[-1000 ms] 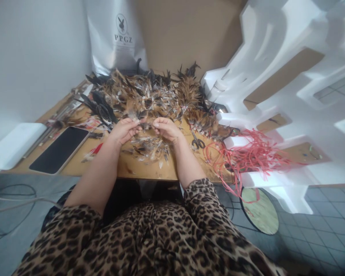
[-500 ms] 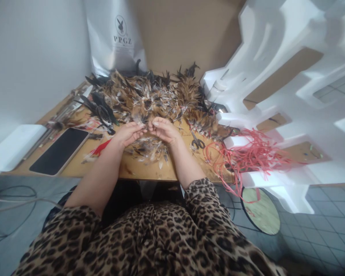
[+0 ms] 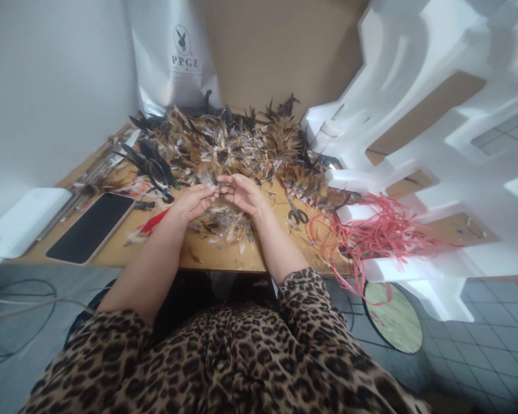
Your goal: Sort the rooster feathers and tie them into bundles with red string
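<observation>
My left hand [image 3: 197, 200] is closed in a pinch over the front of the table, with a small brown feather [image 3: 208, 177] rising from its fingertips. Right beside it, my right hand [image 3: 242, 194] has its fingers curled in, their tips meeting those of the left at the feather's base. What exactly sits between the fingertips is partly hidden. Just beyond both hands spreads a heap of brown feathers [image 3: 224, 138] with pale bases and some black ones. Loose pale feathers [image 3: 228, 223] lie on the wood beneath my wrists.
A bundle of black feathers [image 3: 153, 164] lies left of the heap. Scissors [image 3: 297, 214] rest to the right, near tangled red ribbon [image 3: 380, 230] on white foam [image 3: 440, 149]. A phone [image 3: 90, 227] and a white power bank [image 3: 23, 221] occupy the left side. Behind stands a silver bag [image 3: 172, 75].
My right hand's fingers have shifted slightly left, closer to the left hand's fingertips. My left hand has barely moved.
</observation>
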`<action>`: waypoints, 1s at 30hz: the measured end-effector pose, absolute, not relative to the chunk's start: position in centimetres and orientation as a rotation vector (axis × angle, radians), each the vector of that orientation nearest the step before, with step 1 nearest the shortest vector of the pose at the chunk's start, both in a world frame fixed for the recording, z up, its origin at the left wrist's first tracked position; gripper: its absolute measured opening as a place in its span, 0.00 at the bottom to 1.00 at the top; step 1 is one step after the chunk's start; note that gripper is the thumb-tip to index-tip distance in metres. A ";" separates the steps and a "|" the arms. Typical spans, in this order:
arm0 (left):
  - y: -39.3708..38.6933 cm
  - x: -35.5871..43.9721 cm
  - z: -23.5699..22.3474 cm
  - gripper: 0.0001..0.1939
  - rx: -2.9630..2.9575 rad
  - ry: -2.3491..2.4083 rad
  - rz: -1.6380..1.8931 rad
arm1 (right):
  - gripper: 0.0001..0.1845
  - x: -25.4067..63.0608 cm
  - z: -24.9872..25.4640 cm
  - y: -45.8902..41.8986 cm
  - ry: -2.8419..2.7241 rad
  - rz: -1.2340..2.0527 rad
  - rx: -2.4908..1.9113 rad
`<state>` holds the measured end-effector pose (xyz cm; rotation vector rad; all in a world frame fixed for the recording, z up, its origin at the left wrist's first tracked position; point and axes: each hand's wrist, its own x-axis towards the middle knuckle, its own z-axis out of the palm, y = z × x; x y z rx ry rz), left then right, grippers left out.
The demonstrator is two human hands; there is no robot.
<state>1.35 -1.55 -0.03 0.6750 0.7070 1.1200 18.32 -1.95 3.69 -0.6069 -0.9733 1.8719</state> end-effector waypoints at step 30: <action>-1.6 1.6 0.3 0.02 0.713 0.776 1.161 | 0.16 16.6 1.2 -0.5 -0.847 1.452 -0.939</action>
